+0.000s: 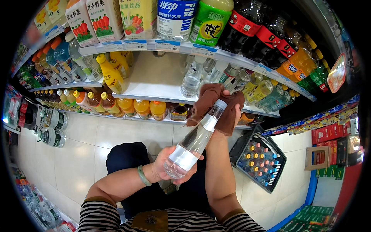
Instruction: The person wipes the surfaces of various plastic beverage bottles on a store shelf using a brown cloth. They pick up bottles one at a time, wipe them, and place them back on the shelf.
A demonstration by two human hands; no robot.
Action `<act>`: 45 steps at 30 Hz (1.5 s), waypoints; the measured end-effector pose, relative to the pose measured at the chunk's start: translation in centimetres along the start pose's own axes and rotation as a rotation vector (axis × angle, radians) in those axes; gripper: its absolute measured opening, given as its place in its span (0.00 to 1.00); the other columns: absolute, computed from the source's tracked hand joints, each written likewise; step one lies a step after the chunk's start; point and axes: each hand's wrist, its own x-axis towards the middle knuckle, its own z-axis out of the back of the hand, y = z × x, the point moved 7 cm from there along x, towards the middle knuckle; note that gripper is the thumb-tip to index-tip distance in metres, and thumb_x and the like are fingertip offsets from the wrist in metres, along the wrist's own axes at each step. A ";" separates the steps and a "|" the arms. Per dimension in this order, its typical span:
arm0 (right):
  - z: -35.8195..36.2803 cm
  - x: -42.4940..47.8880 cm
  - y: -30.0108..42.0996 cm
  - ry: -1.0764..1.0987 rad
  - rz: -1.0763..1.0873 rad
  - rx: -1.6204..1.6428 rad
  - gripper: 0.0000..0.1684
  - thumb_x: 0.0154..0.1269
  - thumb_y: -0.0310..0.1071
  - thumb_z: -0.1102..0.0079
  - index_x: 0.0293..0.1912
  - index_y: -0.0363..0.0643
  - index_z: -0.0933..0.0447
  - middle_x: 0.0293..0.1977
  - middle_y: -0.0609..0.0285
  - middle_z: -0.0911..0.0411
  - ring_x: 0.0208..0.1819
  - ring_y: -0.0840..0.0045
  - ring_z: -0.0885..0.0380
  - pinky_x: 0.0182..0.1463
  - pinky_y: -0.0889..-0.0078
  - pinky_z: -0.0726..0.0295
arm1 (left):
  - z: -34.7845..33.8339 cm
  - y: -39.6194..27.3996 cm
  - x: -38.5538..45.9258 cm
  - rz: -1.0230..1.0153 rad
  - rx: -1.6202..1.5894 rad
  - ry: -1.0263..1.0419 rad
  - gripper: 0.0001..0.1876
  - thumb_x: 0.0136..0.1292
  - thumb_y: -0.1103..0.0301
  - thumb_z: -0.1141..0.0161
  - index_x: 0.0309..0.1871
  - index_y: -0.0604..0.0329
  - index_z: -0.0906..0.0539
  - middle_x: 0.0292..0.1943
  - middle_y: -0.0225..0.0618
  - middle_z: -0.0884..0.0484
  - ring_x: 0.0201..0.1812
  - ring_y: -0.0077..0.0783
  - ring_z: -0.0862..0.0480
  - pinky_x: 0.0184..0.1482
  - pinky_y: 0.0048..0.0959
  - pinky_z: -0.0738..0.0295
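Note:
A clear bottle (193, 142) with a grey-white cap and pale label bands lies tilted across the middle of the view, its base towards me. Around its lower end my left hand (171, 166) is closed. A brown cloth (207, 98) hangs over my right hand (237, 115), which grips it beside the bottle's cap; most of those fingers are hidden by the cloth. Just beyond the cloth, clear bottles (192, 76) stand on the white middle shelf (156, 78), with a yellow bottle (111, 74) at its left part.
An upper shelf (150, 45) juts out with cartons and drink bottles (213, 21). Juice bottles (142, 108) line the bottom shelf. On the floor at right sits a black basket (236, 145) of small capped bottles; a beige stool (310, 158) stands farther right. Packs of large bottles (53, 129) stand left.

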 end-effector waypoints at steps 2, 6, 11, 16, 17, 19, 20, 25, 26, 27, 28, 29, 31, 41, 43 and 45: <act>-0.8 -0.2 0.8 0.074 0.007 -0.311 0.27 0.52 0.41 0.33 0.50 0.40 0.27 0.46 0.60 0.25 0.51 0.71 0.25 0.57 0.67 0.27 | 0.2 -0.2 -0.2 0.009 0.040 -0.055 0.46 0.59 0.32 0.47 0.69 0.65 0.34 0.40 0.46 0.21 0.24 0.36 0.19 0.19 0.26 0.28; -2.6 0.1 3.4 0.243 0.101 -1.204 0.24 0.44 0.32 0.27 0.44 0.39 0.22 0.39 0.61 0.20 0.45 0.73 0.21 0.52 0.72 0.26 | 1.7 -2.1 -1.4 -0.062 0.403 -0.429 0.32 0.66 0.50 0.40 0.66 0.62 0.32 0.40 0.39 0.19 0.27 0.28 0.17 0.24 0.25 0.24; -7.4 -3.4 -0.4 0.829 0.338 -2.120 0.27 0.35 0.43 0.28 0.38 0.40 0.19 0.33 0.56 0.18 0.39 0.61 0.20 0.63 0.56 0.31 | 2.5 -5.0 -2.1 -0.101 0.973 -0.675 0.28 0.61 0.68 0.31 0.63 0.59 0.29 0.45 0.32 0.18 0.40 0.21 0.18 0.43 0.22 0.21; -8.9 -6.9 -3.2 0.982 0.287 -2.071 0.27 0.34 0.48 0.26 0.34 0.42 0.22 0.27 0.57 0.20 0.35 0.65 0.20 0.62 0.58 0.30 | -0.4 -6.0 -1.8 -0.316 1.543 -0.573 0.30 0.48 0.76 0.28 0.58 0.59 0.24 0.53 0.33 0.19 0.54 0.33 0.19 0.57 0.32 0.26; -9.3 -6.9 -3.0 0.984 0.339 -2.013 0.27 0.35 0.47 0.26 0.35 0.43 0.22 0.28 0.57 0.20 0.35 0.65 0.20 0.60 0.59 0.28 | -0.4 -6.1 -1.8 -0.309 1.552 -0.575 0.30 0.48 0.76 0.28 0.58 0.59 0.24 0.53 0.33 0.20 0.54 0.31 0.20 0.57 0.31 0.26; -9.6 -6.9 -2.5 0.983 0.434 -1.896 0.27 0.36 0.44 0.25 0.38 0.44 0.21 0.29 0.58 0.20 0.36 0.65 0.19 0.57 0.59 0.26 | -0.1 -6.2 -2.0 -0.292 1.566 -0.580 0.31 0.48 0.75 0.28 0.59 0.60 0.26 0.53 0.33 0.20 0.54 0.29 0.21 0.56 0.29 0.26; -9.7 -7.0 -2.0 0.951 0.508 -1.810 0.25 0.37 0.43 0.26 0.37 0.45 0.22 0.30 0.59 0.20 0.37 0.66 0.19 0.59 0.59 0.28 | 0.2 -6.4 -2.1 -0.297 1.479 -0.599 0.32 0.48 0.75 0.28 0.59 0.60 0.27 0.53 0.33 0.21 0.54 0.27 0.21 0.56 0.28 0.26; -9.0 -7.9 0.7 0.737 0.894 -1.527 0.21 0.43 0.39 0.27 0.38 0.47 0.24 0.36 0.62 0.19 0.47 0.65 0.18 0.64 0.56 0.33 | 0.1 -6.8 -1.5 -0.440 1.135 -0.486 0.35 0.50 0.74 0.27 0.62 0.60 0.31 0.53 0.30 0.23 0.54 0.21 0.25 0.55 0.26 0.27; -8.3 -8.0 1.3 0.688 0.925 -1.449 0.20 0.47 0.40 0.29 0.39 0.48 0.25 0.39 0.62 0.18 0.49 0.62 0.19 0.66 0.56 0.35 | -0.2 -6.6 -1.5 -0.500 1.049 -0.435 0.38 0.51 0.77 0.28 0.65 0.60 0.34 0.55 0.30 0.24 0.55 0.23 0.25 0.57 0.28 0.27; -7.5 -8.3 1.6 0.634 0.946 -1.376 0.21 0.49 0.36 0.28 0.42 0.47 0.26 0.42 0.60 0.19 0.52 0.60 0.21 0.67 0.53 0.36 | -0.3 -6.4 -1.2 -0.525 1.012 -0.424 0.39 0.51 0.79 0.29 0.67 0.60 0.36 0.55 0.31 0.24 0.55 0.23 0.24 0.58 0.28 0.27; -6.9 -8.6 1.6 0.570 0.933 -1.298 0.24 0.50 0.34 0.27 0.45 0.46 0.28 0.46 0.57 0.21 0.56 0.59 0.23 0.68 0.53 0.35 | -0.5 -6.3 -0.9 -0.550 0.975 -0.412 0.41 0.51 0.81 0.30 0.69 0.59 0.38 0.56 0.31 0.24 0.56 0.24 0.24 0.58 0.29 0.27; -6.5 -8.8 1.3 0.507 0.918 -1.220 0.26 0.51 0.32 0.27 0.48 0.45 0.30 0.50 0.53 0.23 0.59 0.58 0.26 0.68 0.52 0.35 | -0.7 -6.3 -0.8 -0.575 0.939 -0.399 0.43 0.51 0.83 0.30 0.70 0.59 0.40 0.56 0.31 0.24 0.56 0.24 0.24 0.59 0.29 0.28; -5.5 -8.9 0.2 0.434 0.771 -1.139 0.31 0.52 0.30 0.27 0.53 0.42 0.34 0.55 0.50 0.29 0.63 0.57 0.30 0.68 0.51 0.35 | -0.8 -6.6 -0.9 -0.595 0.906 -0.381 0.51 0.51 0.84 0.29 0.75 0.55 0.50 0.59 0.35 0.26 0.60 0.30 0.25 0.61 0.32 0.28; -0.4 -10.2 -5.7 0.120 0.119 -0.978 0.38 0.58 0.29 0.29 0.62 0.32 0.41 0.60 0.53 0.38 0.63 0.69 0.36 0.67 0.66 0.38 | -0.6 -10.3 -1.3 -0.950 0.676 -0.423 0.55 0.51 0.30 0.39 0.74 0.55 0.48 0.66 0.41 0.33 0.65 0.38 0.28 0.65 0.42 0.29; -0.7 -10.0 -5.9 0.126 0.101 -1.014 0.38 0.58 0.29 0.29 0.62 0.32 0.41 0.59 0.53 0.38 0.63 0.69 0.36 0.67 0.66 0.37 | -0.8 -10.7 -1.6 -0.929 0.710 -0.416 0.46 0.62 0.38 0.40 0.73 0.56 0.46 0.66 0.42 0.33 0.65 0.37 0.29 0.66 0.41 0.31; -0.3 -9.9 -6.2 0.124 0.098 -1.014 0.40 0.56 0.27 0.29 0.63 0.32 0.41 0.58 0.54 0.37 0.62 0.68 0.35 0.67 0.66 0.37 | -0.9 -11.0 -1.9 -0.915 0.760 -0.516 0.40 0.67 0.46 0.41 0.73 0.56 0.45 0.66 0.42 0.33 0.65 0.36 0.29 0.66 0.40 0.31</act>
